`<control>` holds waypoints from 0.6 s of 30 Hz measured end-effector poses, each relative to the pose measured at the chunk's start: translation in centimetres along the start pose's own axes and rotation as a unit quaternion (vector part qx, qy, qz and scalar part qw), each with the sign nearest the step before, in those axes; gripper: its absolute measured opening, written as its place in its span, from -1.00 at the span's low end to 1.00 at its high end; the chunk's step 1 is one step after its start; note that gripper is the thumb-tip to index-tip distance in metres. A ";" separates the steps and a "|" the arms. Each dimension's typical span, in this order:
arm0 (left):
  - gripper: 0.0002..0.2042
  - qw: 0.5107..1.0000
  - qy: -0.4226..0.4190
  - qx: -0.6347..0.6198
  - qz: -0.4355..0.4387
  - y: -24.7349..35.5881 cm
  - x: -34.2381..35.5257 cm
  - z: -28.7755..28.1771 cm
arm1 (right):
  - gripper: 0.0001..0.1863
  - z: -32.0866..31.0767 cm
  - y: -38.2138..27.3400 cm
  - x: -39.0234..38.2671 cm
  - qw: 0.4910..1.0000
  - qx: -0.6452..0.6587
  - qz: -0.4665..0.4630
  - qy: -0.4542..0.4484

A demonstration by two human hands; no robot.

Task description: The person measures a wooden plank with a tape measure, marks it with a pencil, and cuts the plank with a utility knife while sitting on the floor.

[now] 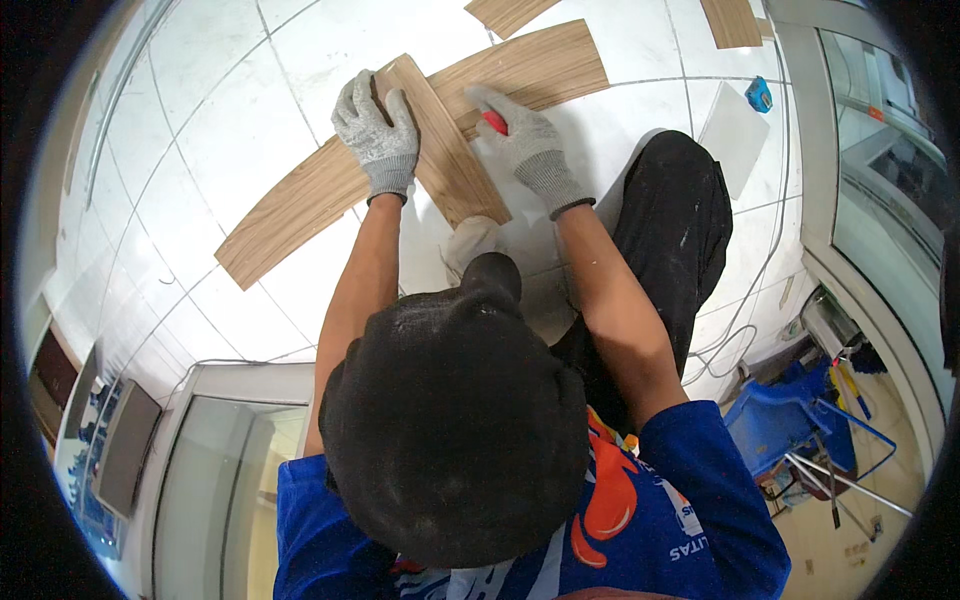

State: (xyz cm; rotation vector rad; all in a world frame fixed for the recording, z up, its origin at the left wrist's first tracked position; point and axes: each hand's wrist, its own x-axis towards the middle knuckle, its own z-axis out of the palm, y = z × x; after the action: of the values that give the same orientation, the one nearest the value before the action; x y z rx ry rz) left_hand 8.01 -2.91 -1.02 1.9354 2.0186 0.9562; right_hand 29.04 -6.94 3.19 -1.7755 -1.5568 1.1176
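Note:
A short wood-look plank (445, 140) lies crosswise over a long wood-look plank (290, 215) on the floor. My left hand (377, 135), in a grey knit glove, grips the short plank's left edge near its far end, the thumb on its top face. On the other side of that plank, my right hand (525, 140), gloved too, is closed around a small red tool (495, 122). Only a red part of it shows, so its kind cannot be told. The right index finger stretches toward the short plank, above the long one.
More wood-look pieces (732, 22) lie at the far side. A blue tape measure (759, 95) sits beside a pale flat sheet (735, 140) on the right. A grey cable (770, 265) runs along the tiles near the glass-paned frame (820, 200). My bent knee (680, 190) is right of the planks.

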 end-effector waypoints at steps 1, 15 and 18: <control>-0.51 1.000 0.000 0.000 0.000 -0.1 0.0 -0.1 | -0.55 0.0 -0.1 -0.3 0.998 0.020 0.003 -0.051; -0.45 0.998 -0.024 0.025 0.044 -0.6 -0.3 -0.1 | -0.45 1.7 -0.4 -3.1 0.972 -0.105 0.153 -0.145; -0.45 0.998 -0.022 0.028 0.044 -0.4 -0.1 0.1 | -0.48 1.8 -0.3 -3.1 0.972 -0.092 0.159 -0.146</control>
State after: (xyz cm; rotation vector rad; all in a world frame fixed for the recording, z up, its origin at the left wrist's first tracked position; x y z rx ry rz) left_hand 7.73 -2.93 -1.33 2.0718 1.9712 0.8770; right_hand 27.33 -10.10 3.21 -2.1178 -1.6222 1.4859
